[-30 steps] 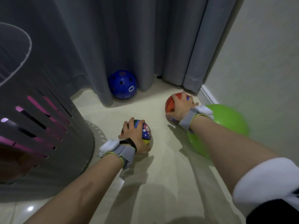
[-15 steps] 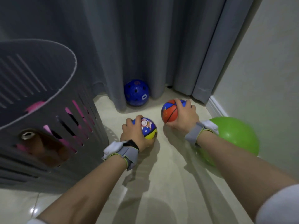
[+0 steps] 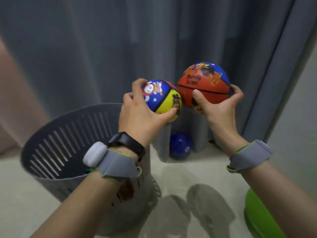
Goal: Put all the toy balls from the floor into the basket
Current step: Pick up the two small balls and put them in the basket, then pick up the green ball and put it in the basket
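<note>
- The left hand is wrapped around a blue and yellow ball printed with cartoon figures, thumb under it and fingers over its far side, held in the air.
- The right hand grips an orange and blue ball from below, thumb on its front.
- The two held balls sit just beside each other, possibly touching; the blur makes that hard to judge.
- The grey slotted basket stands on the floor, below and left of the left hand.
- A dark blue ball rests on the floor against the grey curtain.
- A green ball lies at the lower right edge.
- Both wrists wear grey straps.
</note>
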Motion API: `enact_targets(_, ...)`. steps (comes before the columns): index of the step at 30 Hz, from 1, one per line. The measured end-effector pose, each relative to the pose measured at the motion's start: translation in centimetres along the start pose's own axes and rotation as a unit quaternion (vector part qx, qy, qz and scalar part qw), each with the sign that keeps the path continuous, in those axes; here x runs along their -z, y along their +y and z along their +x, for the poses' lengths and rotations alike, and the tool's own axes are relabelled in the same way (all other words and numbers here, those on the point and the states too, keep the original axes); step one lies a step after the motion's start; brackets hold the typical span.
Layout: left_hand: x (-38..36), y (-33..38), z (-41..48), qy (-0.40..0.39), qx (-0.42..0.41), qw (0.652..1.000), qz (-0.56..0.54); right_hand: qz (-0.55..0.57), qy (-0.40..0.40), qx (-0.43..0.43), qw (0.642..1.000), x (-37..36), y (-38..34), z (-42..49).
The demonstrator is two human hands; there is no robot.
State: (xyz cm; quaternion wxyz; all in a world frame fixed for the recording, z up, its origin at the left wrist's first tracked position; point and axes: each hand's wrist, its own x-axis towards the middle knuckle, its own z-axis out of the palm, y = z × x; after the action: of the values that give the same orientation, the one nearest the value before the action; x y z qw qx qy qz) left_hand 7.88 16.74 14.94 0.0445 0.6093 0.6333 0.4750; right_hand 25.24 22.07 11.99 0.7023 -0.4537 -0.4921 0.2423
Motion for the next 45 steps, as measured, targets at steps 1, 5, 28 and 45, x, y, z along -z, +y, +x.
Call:
enact_targets(1, 1.7, -0.6, 0.4, 0.009, 0.008, 1.000, 0.018, 0.000, -0.018, 0.008, 1.000, -1.2, -0.7, -0.6)
enact_targets(5, 6.3, -3.9, 1.4, 0.030, 0.070, 0.993, 0.090, -0.020, -0.083, 0.040, 0.996, -5.7, -1.5, -3.5)
enact_targets(28, -5.1, -2.4, -3.4, -0.149, -0.057, 0.986, 0.039, -0.332, -0.253, 0.045, 0.908, 3.3, 5.3, -4.0)
enact_targets(45, -16.3, -4.5, -14.0, -0.482, 0.060, 0.873, 0.037, -0.591, -0.181, -0.152, 0.771, 18.7, 13.9, -6.0)
